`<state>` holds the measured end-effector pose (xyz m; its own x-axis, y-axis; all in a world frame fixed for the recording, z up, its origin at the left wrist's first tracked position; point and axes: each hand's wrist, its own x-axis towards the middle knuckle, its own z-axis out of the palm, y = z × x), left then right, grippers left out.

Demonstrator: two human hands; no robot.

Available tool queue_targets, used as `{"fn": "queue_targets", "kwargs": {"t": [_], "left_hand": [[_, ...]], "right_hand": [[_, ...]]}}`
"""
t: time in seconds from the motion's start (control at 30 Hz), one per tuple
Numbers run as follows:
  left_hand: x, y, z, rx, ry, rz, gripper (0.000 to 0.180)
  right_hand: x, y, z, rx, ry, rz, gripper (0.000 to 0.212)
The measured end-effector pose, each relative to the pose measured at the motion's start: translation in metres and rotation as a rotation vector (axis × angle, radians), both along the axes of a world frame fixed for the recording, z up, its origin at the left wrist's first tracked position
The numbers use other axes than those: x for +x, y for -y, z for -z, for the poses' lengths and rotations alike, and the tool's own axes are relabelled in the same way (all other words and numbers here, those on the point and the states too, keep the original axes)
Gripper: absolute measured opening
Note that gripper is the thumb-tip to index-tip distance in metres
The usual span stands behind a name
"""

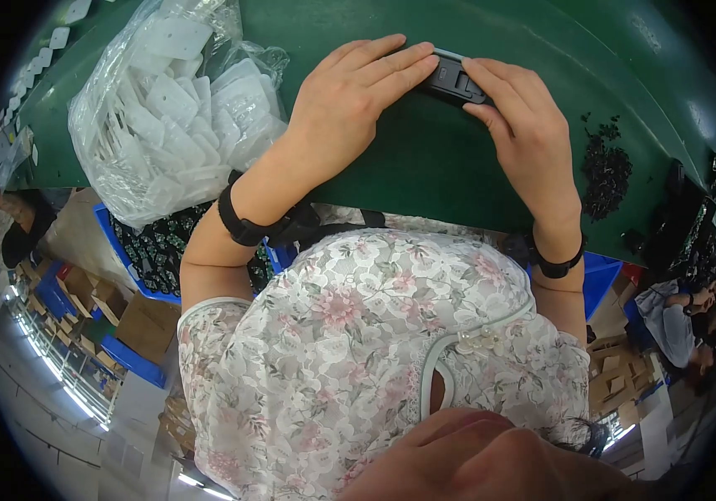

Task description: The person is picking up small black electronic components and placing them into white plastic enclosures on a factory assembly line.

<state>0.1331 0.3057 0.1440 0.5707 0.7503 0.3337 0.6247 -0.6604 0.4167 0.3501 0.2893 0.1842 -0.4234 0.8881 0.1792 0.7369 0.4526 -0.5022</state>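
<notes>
A small dark rectangular plastic housing (455, 82) with a recessed slot lies level at the far side of the green table. My right hand (526, 113) grips its right end, thumb at the near edge and fingers along the far edge. From the other side, my left hand (345, 96) has its fingers stretched together, with the tips pressed on the housing's left end. Its thumb is hidden, and so is the housing's left part.
A clear plastic bag (170, 108) of translucent white plates stands left on the green table (425, 167). Tiny black parts (605, 174) are piled at right, near dark pieces (696, 217). A blue crate (137, 263) of dark parts sits below the table's left edge. Other people are at both sides.
</notes>
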Motion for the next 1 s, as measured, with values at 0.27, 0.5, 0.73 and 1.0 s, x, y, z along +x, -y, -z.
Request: {"fn": "queue_targets", "kwargs": {"t": [0.27, 0.5, 0.73, 1.0], "left_hand": [[-0.004, -0.005, -0.001, -0.009, -0.051, -0.001, 0.052], [0.001, 0.001, 0.005, 0.039, -0.078, -0.017, 0.051], [0.016, 0.008, 0.015, 0.126, -0.093, -0.092, 0.054], [0.028, -0.026, 0.021, 0.065, 0.068, -0.132, 0.031]], "right_hand": [[-0.006, 0.0, 0.007, 0.054, -0.017, 0.021, 0.036], [-0.009, 0.002, 0.016, 0.082, -0.021, 0.081, 0.038], [0.0, -0.01, 0.029, 0.019, -0.134, 0.039, 0.042], [0.015, -0.042, 0.044, -0.52, -0.717, 0.106, 0.032]]}}
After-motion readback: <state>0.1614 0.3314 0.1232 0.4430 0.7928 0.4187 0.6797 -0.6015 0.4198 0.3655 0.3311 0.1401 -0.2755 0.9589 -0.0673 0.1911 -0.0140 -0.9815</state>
